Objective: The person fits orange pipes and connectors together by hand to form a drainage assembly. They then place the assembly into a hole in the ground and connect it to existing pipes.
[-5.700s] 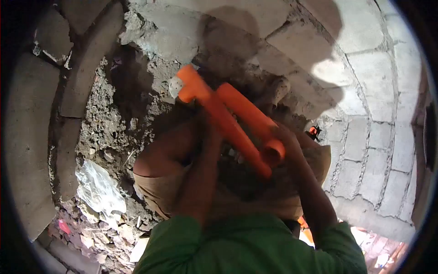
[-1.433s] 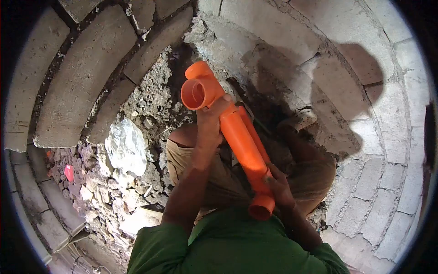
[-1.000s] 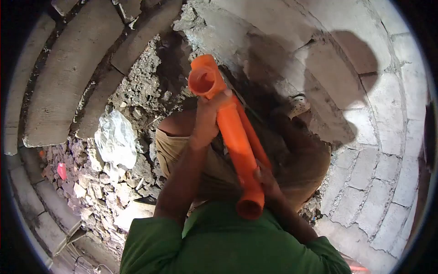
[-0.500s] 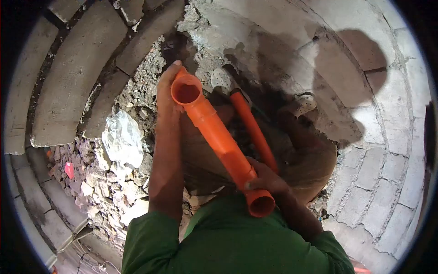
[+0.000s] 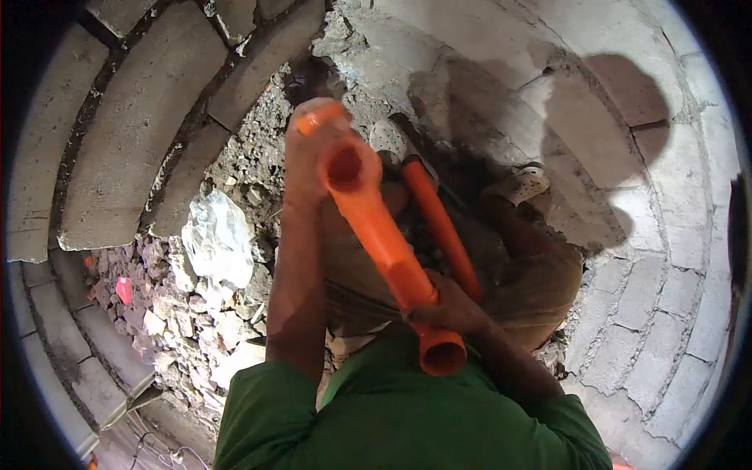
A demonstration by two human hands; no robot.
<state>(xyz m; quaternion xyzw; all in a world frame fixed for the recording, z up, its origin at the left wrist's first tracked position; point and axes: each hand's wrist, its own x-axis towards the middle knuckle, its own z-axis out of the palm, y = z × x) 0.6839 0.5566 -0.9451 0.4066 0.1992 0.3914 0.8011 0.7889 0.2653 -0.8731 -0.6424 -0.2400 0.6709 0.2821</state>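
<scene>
An orange pipe [image 5: 384, 243] with open ends slants across my lap. My left hand [image 5: 309, 141] is wrapped round its upper end, beside a round opening that faces me; the fingers there are blurred. Near the lower open end, my right hand [image 5: 450, 305] grips the same pipe. A second, thinner orange pipe [image 5: 442, 227] lies to the right of it, its lower end close to my right hand and its upper end by a light, perforated shoe [image 5: 388, 139].
Curved block walls [image 5: 141, 141] surround me. Rubble [image 5: 180, 313] covers the ground at the left, with a clear plastic bag [image 5: 218, 239] and a small red piece [image 5: 124, 291] on it. Wires [image 5: 160, 450] lie at the lower left. Another perforated shoe [image 5: 526, 184] is at the right.
The upper end of the held pipe has shifted right and slightly down, and my left hand has turned around it. My right hand still grips the lower end. The whole view has shifted slightly.
</scene>
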